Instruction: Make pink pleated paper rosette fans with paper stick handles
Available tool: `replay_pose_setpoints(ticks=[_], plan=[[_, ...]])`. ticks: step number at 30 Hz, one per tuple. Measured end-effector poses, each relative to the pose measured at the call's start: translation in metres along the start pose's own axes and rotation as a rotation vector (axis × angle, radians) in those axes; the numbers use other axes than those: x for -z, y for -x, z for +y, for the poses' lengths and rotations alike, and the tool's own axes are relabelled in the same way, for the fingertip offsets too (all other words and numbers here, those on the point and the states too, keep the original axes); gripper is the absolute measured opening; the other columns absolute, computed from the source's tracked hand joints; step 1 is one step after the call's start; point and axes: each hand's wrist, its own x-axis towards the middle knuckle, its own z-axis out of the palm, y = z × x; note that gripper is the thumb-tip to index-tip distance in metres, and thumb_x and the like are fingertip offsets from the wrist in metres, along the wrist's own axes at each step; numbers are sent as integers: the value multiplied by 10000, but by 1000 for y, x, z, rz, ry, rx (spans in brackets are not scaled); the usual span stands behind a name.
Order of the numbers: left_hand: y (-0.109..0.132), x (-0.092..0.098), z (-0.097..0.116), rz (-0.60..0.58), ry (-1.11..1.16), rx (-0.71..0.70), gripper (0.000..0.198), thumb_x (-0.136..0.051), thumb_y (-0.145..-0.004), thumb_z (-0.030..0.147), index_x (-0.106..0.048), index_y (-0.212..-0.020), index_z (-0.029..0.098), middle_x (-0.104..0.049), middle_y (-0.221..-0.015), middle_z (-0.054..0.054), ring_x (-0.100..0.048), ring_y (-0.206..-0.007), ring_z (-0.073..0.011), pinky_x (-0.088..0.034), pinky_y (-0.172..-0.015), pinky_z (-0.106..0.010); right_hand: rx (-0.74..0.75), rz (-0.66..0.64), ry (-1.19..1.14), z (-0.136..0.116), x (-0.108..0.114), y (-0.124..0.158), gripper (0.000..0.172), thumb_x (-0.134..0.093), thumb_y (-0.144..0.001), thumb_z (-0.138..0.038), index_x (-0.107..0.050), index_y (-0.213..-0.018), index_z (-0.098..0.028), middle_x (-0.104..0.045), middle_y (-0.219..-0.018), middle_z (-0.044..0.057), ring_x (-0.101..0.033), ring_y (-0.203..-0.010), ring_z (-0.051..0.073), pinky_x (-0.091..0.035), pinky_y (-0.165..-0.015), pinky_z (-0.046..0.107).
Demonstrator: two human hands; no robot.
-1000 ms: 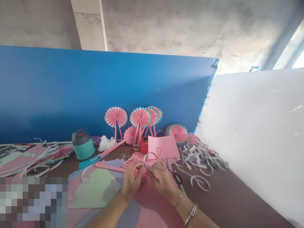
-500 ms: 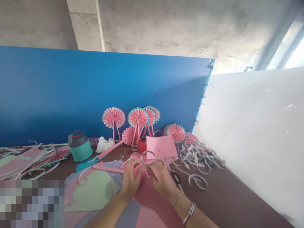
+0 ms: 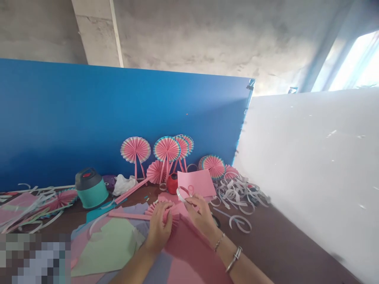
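The left hand [image 3: 158,230] presses on a pink pleated paper fan [image 3: 166,211] lying on the brown desk [image 3: 281,244]. The right hand [image 3: 201,215] pinches a curled white paper strip [image 3: 179,193] at the fan's one o'clock edge. Toward twelve o'clock, finished pink paper fans on sticks [image 3: 166,152] lean against the blue board [image 3: 89,118]. A teal lidded container [image 3: 90,188] stands at ten o'clock — white paper curls [image 3: 239,193] lie heaped at two o'clock.

Craft workshop: paper fans [image 3: 166,149], paper strips [image 3: 237,193], blue partition [image 3: 89,118].
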Motion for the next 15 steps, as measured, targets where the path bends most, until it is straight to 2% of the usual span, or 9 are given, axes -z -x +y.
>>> replay_pose_setpoints(ticks=[6,7,9,11,13,15], plan=[[0,0,0,-5,13,-29,175,-410,-881,199,-568,-956,200,-656,-918,-90,-626,-886,-208,-521,-790,-380,-257,-282,7,5,29,-20,288,-559,-729,-232,-513,-456,-152,-325,-447,-61,-300,-464,76,-216,-465,213],[0,-1,0,0,20,-35,174,-410,-882,194,-569,-954,199,-656,-916,-89,-627,-885,-205,-523,-787,-375,-313,-273,10,11,37,-25,301,-587,-691,-239,-479,-424,-151,-303,-433,-66,-282,-453,69,-204,-457,211],[0,-1,-1,6,29,-46,175,-411,-885,186,-572,-951,198,-658,-912,-82,-629,-884,-199,-522,-795,-373,-349,-204,24,25,55,-38,315,-568,-703,-300,-485,-437,-154,-324,-438,-59,-296,-449,72,-216,-446,207],[0,-2,-1,13,31,-54,175,-411,-886,182,-573,-952,199,-662,-908,-75,-629,-882,-194,-517,-808,-377,-395,-32,73,42,77,-52,300,-538,-723,-368,-559,-522,-147,-397,-471,-36,-345,-467,89,-252,-444,207],[0,-2,-1,11,28,-64,177,-408,-888,180,-572,-952,200,-663,-905,-74,-629,-879,-193,-514,-813,-381,-416,115,124,60,99,-64,332,-424,-795,-374,-606,-650,-137,-493,-561,5,-415,-525,111,-307,-476,208],[0,-2,-1,3,26,-71,178,-405,-890,182,-572,-947,201,-663,-906,-76,-629,-877,-194,-516,-806,-381,-446,224,199,78,119,-71,316,-406,-801,-337,-622,-704,-129,-524,-579,27,-422,-524,123,-308,-474,220]])
